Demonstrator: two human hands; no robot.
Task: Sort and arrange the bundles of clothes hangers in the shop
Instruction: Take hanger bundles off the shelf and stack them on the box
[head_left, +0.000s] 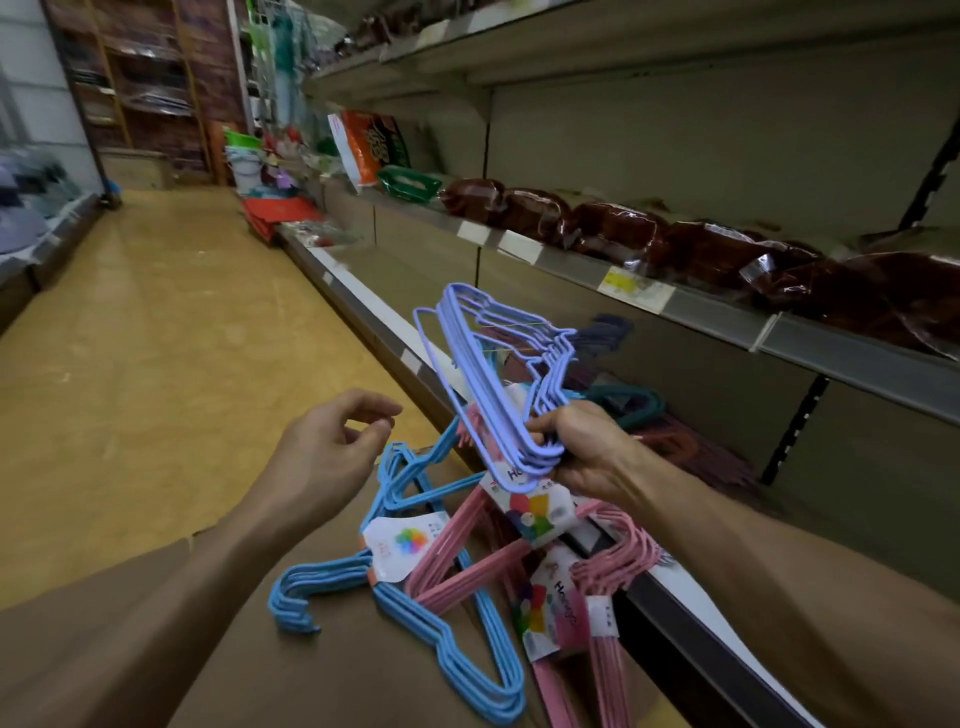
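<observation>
Up front, the right hand (582, 452) is clenched around a lilac hanger bundle (493, 374), lifting it tilted above the pile. Just left of it, the left hand (332, 447) hovers loosely curled, grasping nothing. Below both hands, blue hangers (447, 639) and pink hangers (467, 566) lie on a brown cardboard box (332, 675).
</observation>
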